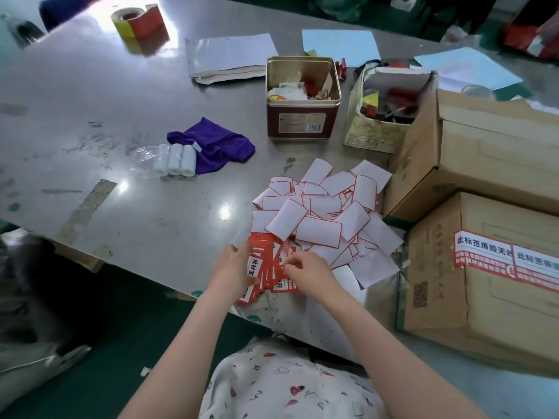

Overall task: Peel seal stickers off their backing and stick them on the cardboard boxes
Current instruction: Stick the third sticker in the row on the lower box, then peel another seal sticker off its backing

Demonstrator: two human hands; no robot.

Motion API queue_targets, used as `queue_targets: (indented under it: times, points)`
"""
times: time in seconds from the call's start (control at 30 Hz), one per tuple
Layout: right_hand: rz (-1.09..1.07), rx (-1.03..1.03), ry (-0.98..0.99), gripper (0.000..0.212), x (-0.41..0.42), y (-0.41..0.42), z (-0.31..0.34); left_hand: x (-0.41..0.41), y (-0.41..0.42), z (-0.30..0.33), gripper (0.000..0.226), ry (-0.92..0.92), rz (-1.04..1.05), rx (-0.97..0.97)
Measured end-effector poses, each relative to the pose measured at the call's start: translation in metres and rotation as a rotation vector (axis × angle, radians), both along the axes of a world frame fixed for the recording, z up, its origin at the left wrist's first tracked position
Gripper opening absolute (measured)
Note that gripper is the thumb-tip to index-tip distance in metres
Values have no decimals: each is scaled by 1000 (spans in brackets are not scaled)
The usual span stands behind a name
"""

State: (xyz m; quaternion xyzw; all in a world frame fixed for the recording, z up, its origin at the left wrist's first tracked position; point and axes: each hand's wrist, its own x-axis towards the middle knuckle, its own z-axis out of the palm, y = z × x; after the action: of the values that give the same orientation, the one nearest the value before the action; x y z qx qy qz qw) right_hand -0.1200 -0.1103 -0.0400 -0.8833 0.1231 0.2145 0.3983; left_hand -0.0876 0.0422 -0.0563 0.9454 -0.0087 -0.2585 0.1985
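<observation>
A stack of red and white seal stickers (pixel 266 267) lies near the table's front edge. My left hand (pixel 233 267) rests on the stack's left side, holding it down. My right hand (pixel 305 267) pinches the edge of the top sticker with thumb and fingertips. Behind them lies a heap of empty white backing sheets (pixel 323 213) with red borders. At the right sits a cardboard box (pixel 484 285) with two red seal stickers (pixel 508 258) across its top edge. A second cardboard box (pixel 472 152) stands behind it.
On the grey metal table (pixel 106 122) are a purple cloth (pixel 211 143), three white rolls (pixel 175 160), an open tin (pixel 302 98) of odds and ends, an open carton (pixel 384 107), paper sheets (pixel 230 55) and a red-yellow tape roll (pixel 136 21).
</observation>
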Motion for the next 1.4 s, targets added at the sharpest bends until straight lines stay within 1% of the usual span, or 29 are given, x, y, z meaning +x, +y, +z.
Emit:
queue_targets:
  times: [0.23, 0.4, 0.57, 0.63, 0.7, 0.77, 0.83, 0.9, 0.97, 1.0, 1.07, 1.1, 1.17, 1.23, 1.33, 1.4]
  points:
    - [-1, 19, 5, 23, -1, 0, -1, 6, 0, 0, 58, -26, -57, 65]
    - [-19, 40, 11, 22, -3, -2, 1, 15, -2, 1, 55, 3, -98, 122]
    - [-48, 57, 26, 21, -3, -4, 0, 18, -2, 1, 47, -1, -136, 144]
    - [-61, 61, 31, 21, -3, -6, -1, 18, -3, 3, 39, -7, -137, 132]
    - [-68, 62, 30, 21, -2, -7, -1, 19, -4, 7, 28, 20, -107, 64]
    - [-82, 81, 31, 21, -2, -10, 0, 21, -6, 11, 21, 60, -30, -58]
    - [-111, 133, 22, 23, -2, -13, 4, 22, -11, 16, 15, 61, 79, -218]
    - [-152, 201, 9, 28, -2, -16, 10, 23, -16, 21, 18, 55, 228, -419]
    - [-218, 315, 36, 34, -1, -19, 15, 23, -22, 27, 24, 109, 404, -600]
    - [-263, 397, 66, 33, -1, -21, 18, 23, -25, 30, 25, 163, 504, -703]
    - [-379, 569, 110, 26, -1, -24, 21, 22, -32, 37, 22, 276, 668, -931]
    - [-450, 642, 100, 21, -1, -26, 22, 21, -35, 39, 21, 318, 692, -1007]
    - [-576, 709, 24, 14, -1, -32, 25, 22, -38, 42, 21, 386, 628, -1040]
    - [-649, 663, -62, 18, 0, -41, 28, 22, -38, 43, 19, 414, 503, -977]
    - [-693, 584, -127, 28, 0, -54, 30, 21, -40, 44, 21, 345, 358, -821]
    - [-706, 546, -149, 30, -3, -60, 30, 18, -45, 48, 18, 294, 337, -781]
